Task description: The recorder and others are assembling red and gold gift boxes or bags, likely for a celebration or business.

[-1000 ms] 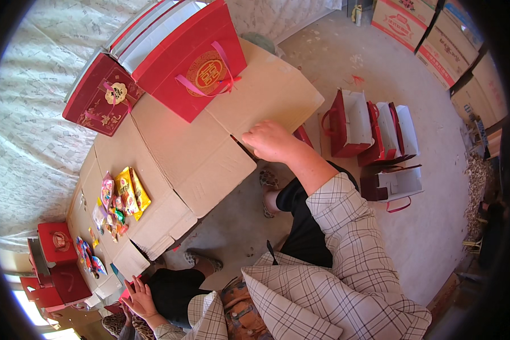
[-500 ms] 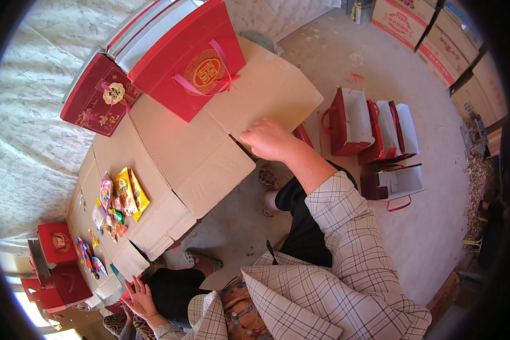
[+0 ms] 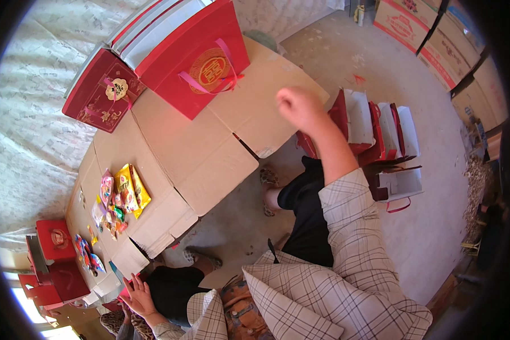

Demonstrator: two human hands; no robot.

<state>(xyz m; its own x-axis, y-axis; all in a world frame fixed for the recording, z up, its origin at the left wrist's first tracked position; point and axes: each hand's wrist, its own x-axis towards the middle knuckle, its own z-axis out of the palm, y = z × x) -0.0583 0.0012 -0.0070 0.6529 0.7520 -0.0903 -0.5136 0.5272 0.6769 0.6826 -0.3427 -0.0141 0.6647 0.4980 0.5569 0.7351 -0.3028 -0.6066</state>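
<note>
Flattened cardboard [image 3: 207, 167] covers the surface before me, its long axis slanting from my near left up to the far right. Closest in, my left hand [image 3: 140, 299] lies open, fingers spread, gripping nothing I can see; a red thing [image 3: 124, 293] beside it is too hidden to name. Beyond it, yellow packets [image 3: 132, 192] and wrapped sweets [image 3: 114, 218] lie on the sheet, unmoved. My right hand [image 3: 301, 109] is curled into a loose fist, blurred, with nothing visible in it. Half a second ago it was at the sheet's near edge; now it has swung outward to the right-hand end, so the gap [image 3: 245, 143] shows more fully and that edge is free of my grip. Whether my fist clears the cardboard I cannot tell. Farther off, the large red bag [image 3: 198, 62] stands on the sheet, emblem facing me, its wide top running lower left to upper right. Open red bags [image 3: 357, 116] stand on the floor [image 3: 323, 56] to the right, and cartons [image 3: 399, 22] are stacked farthest away.
</note>
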